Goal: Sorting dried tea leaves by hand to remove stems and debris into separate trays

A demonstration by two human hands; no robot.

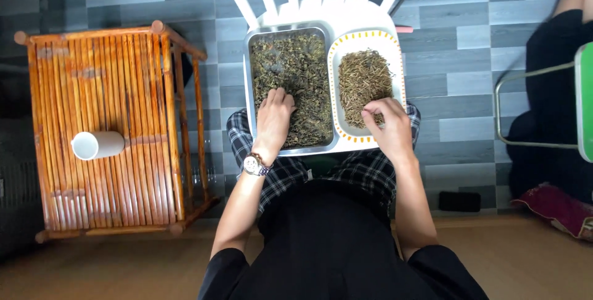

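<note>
Left hand [273, 116] lay flat, fingers spread, on dried leaves [296, 71] in steel tray [249, 77]. Right hand [388, 128] pinched closed on few stems [363, 87] at near end of white oval dish [399, 65]. Best practice, judged: spread leaves thin, pick stems singly, keep piles separate. No packages, labels or signs seen; plain white cup [99, 145] lay sideways on bamboo table [105, 77].

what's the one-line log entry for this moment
left hand in leaves, steel tray | right hand pinching at stems, white dish | both on white chair | cup on bamboo table
</note>
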